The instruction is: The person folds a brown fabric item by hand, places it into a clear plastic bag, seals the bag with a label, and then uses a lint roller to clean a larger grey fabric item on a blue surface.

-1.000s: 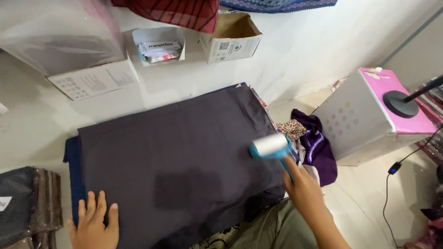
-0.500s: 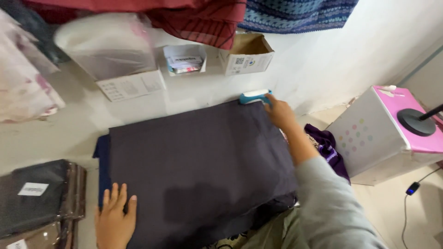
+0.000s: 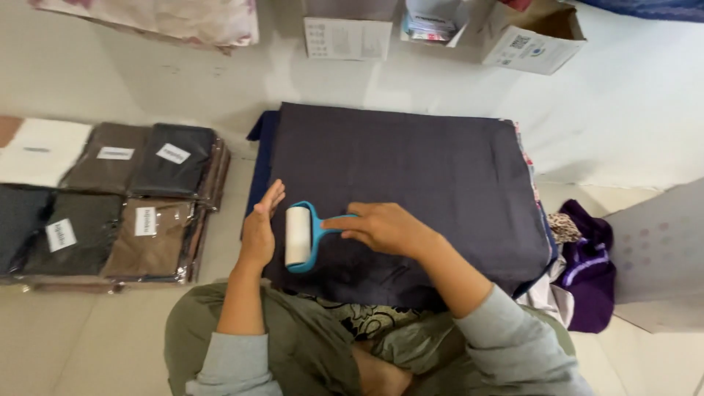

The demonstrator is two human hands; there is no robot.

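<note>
I see my right hand (image 3: 385,229) closed round the blue handle of the lint roller (image 3: 302,237), fingers wrapped over it, the white roll lying on the dark cloth (image 3: 411,176) near its edge at about eight o'clock from the cloth's middle; the roll stands lengthwise, its frame curving under it toward six o'clock; my left hand (image 3: 261,233) lies just beside the roll at nine o'clock of it, fingers spread and flat, the palm pressing the cloth's edge, holding nothing; whether it touches the roll I cannot tell; the cloth is folded into a broad rectangle and rests on a pile of other fabrics, whose coloured edges show at three o'clock; at nine o'clock of the cloth, well apart from my hands, lie stacked packets (image 3: 110,202) of brown, black and white fabric in clear wrap, each with a small white label; at twelve o'clock a white sheet (image 3: 346,38) stands against the wall, and at one o'clock an open carton (image 3: 534,35); at four o'clock a purple garment (image 3: 587,268) lies crumpled on the floor, just beside a pale dotted box (image 3: 660,253); my knees in olive trousers (image 3: 293,345) sit at six o'clock, under the cloth's near edge.
</note>
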